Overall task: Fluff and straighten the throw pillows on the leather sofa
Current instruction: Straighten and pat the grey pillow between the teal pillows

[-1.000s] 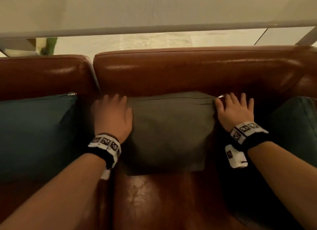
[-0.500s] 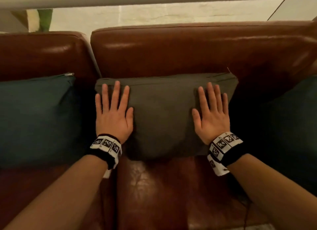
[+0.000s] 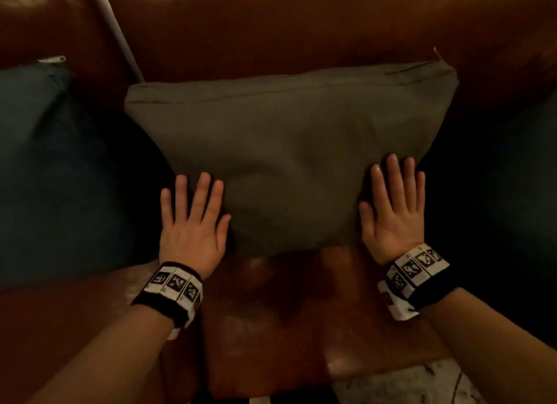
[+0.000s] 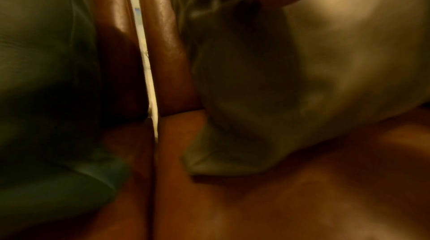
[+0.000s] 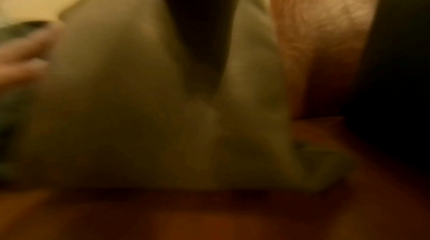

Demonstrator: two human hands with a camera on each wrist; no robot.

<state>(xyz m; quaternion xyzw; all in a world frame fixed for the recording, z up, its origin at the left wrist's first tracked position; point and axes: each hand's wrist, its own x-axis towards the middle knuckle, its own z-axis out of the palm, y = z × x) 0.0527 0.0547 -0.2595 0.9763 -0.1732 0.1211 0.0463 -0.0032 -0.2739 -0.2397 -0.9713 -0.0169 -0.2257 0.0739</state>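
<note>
An olive-grey throw pillow [image 3: 289, 150] leans upright against the brown leather sofa back [image 3: 301, 32], its zipper seam along the top. My left hand [image 3: 194, 219] lies flat with straight fingers against the pillow's lower left side. My right hand [image 3: 393, 204] lies flat on its lower right edge. Both wrist views are blurred: the pillow [image 4: 302, 71] fills the left wrist view, and the pillow [image 5: 144, 97] fills the right wrist view, with the other hand's fingers [image 5: 21, 60] at the far left.
A dark teal pillow [image 3: 51, 168] stands to the left and another dark pillow [image 3: 512, 174] to the right, both close to the grey one. The leather seat [image 3: 295, 313] lies below my hands. A gap [image 3: 120, 32] splits the two back cushions. Pale floor [image 3: 401, 385] shows at the bottom.
Both hands have slid down from the pillow's top corners to its lower sides. The view has moved closer and tilted down.
</note>
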